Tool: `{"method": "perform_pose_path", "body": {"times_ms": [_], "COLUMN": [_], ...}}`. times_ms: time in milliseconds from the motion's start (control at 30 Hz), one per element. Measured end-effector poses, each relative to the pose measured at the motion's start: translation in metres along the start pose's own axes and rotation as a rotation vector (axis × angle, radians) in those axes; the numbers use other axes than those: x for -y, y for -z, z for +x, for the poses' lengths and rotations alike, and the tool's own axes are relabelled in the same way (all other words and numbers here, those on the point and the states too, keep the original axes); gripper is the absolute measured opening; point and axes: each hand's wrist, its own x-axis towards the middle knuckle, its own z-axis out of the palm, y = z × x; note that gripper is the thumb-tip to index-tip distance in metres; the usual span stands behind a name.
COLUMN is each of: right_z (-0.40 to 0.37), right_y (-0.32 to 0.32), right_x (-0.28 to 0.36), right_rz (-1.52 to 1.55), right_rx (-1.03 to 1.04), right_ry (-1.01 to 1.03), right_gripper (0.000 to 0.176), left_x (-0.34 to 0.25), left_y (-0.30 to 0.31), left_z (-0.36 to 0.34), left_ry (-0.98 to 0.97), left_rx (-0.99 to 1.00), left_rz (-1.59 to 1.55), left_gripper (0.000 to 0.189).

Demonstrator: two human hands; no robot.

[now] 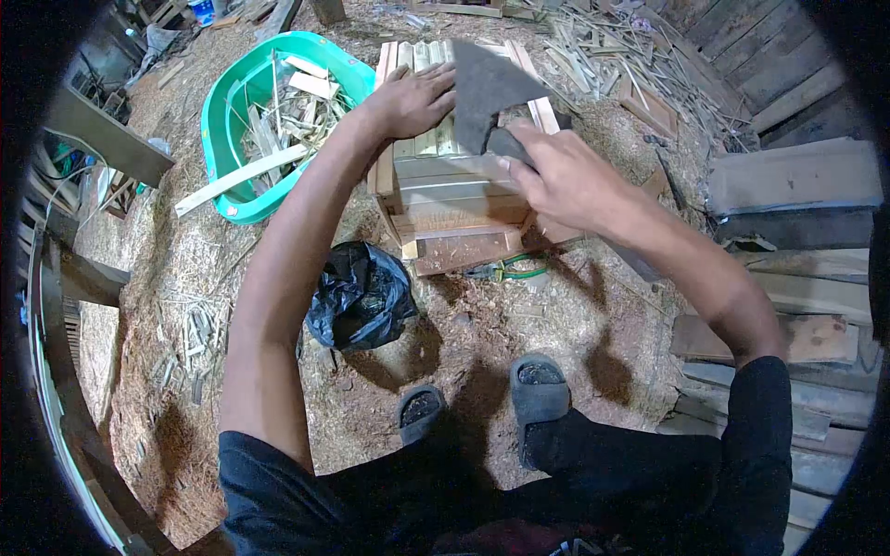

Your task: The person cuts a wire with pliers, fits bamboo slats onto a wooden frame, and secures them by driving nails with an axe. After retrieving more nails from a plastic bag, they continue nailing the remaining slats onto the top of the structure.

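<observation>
My left hand (417, 100) lies flat, fingers stretched out, on the pale slatted top of a small wooden piece of furniture (454, 193). In my right hand (556, 176) is a dark grey, matt sheet (491, 88) that looks like sandpaper, gripped between thumb and fingers above the right part of that top. The sheet's loose part fans out toward the left hand and hides some of the slats. The wooden piece stands on the floor in front of my feet.
A green plastic tub (218, 120) full of wood offcuts stands at the left, a long strip across its rim. A black plastic bag (362, 296) and green-handled pliers (514, 270) lie nearer. Stacked boards (769, 338) line the right; shavings cover the floor.
</observation>
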Motion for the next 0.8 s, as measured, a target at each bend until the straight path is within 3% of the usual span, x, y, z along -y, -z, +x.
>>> {"method": "perform_pose_path", "body": {"times_ms": [100,200,233,333,367,467,533,600,633,667,733,767,800], "right_z": [0.002,0.009,0.011,0.009,0.000,-0.011,-0.030,-0.050,-0.063,-0.074,-0.095,-0.103,-0.110], "right_y": [0.020,0.015,0.012,-0.003,0.003,-0.019,-0.033,-0.048,-0.063,-0.087,-0.111,-0.128,-0.147], "right_x": [0.017,0.009,0.005,0.007,0.011,-0.005,0.000,-0.009,-0.019,-0.034,-0.048,-0.060,-0.073], "right_rz": [0.207,0.191,0.180,0.225,0.089,0.188,0.322,0.339,0.349,0.359,0.285,0.227,0.169], "right_rx": [-0.062,-0.432,-0.456,-0.384,-0.057,-0.039,-0.114,0.049,0.036,0.021,0.281,0.374,0.466], "right_ry": [-0.200,0.019,0.049,0.055,-0.203,-0.101,-0.123,-0.151,-0.050,0.050,-0.027,-0.006,0.017], "right_gripper": [0.031,0.030,0.030,0.031,0.034,0.035,0.037,0.043,0.047,0.050,0.057,0.056,0.055], "left_x": [0.002,-0.004,-0.005,0.000,0.003,0.003,0.000,-0.011,-0.012,-0.005,0.013,0.007,0.013], "left_y": [-0.008,-0.003,-0.002,-0.008,-0.010,-0.005,-0.010,-0.003,0.003,0.003,-0.002,0.015,0.012], "left_z": [0.000,0.000,-0.002,0.000,0.000,-0.002,0.003,-0.001,-0.004,-0.004,-0.005,-0.012,-0.013], "left_ry": [-0.015,0.032,0.041,-0.010,-0.039,0.069,0.248,0.487,0.602,0.686,0.847,0.839,0.828], "left_rx": [-0.051,-0.026,-0.037,-0.092,-0.114,-0.156,-0.261,-0.349,-0.430,-0.371,-0.236,-0.097,-0.109], "left_rz": [-0.029,-0.052,-0.062,-0.073,-0.072,-0.187,-0.140,-0.159,-0.226,-0.354,-0.610,-0.743,-0.785], "left_gripper": [0.058,0.059,0.059,0.059,0.059,0.056,0.058,0.061,0.077,0.077,0.078,0.074,0.070]}}
